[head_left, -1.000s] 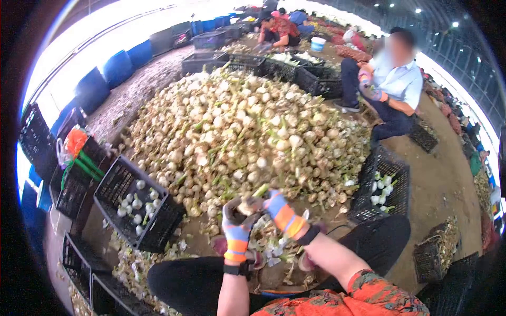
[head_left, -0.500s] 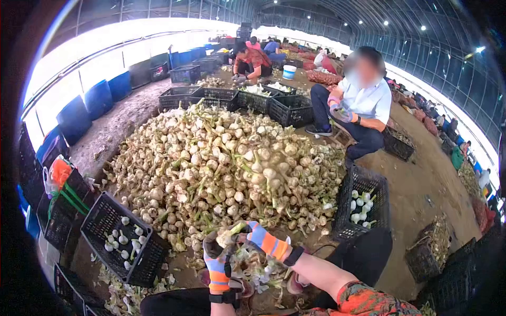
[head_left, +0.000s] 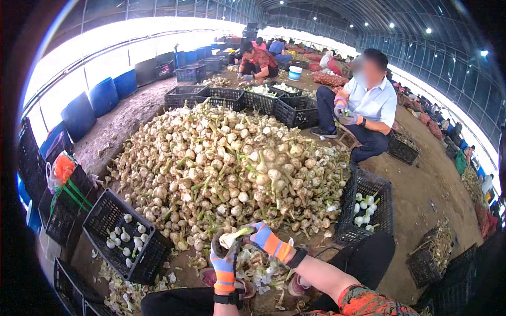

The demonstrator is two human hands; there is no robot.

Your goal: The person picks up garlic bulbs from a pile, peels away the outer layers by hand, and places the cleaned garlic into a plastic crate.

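Observation:
My left hand (head_left: 224,263), in a striped glove with a dark palm, is wrapped round a garlic bulb (head_left: 229,240) at the lower middle. The bulb's green stem points up and right, toward my right hand (head_left: 266,240). That hand, in a striped glove too, has its fingers closed at the stem; whether it also holds a tool is hidden. Just beyond both hands rises a big pile of unpeeled garlic (head_left: 211,168). Peeled skins (head_left: 261,271) lie on the ground below them.
Black crates with white bulbs stand at the left (head_left: 126,237) and the right (head_left: 366,203). More crates (head_left: 221,97) line the pile's far side. A seated person (head_left: 369,100) works at the back right; another (head_left: 258,63) crouches farther off. Blue barrels (head_left: 103,97) stand at left.
The whole view has shifted slightly, moving the scene a little right and down. More of the bulb's pale surface shows between my hands, with its stem tilted toward the right.

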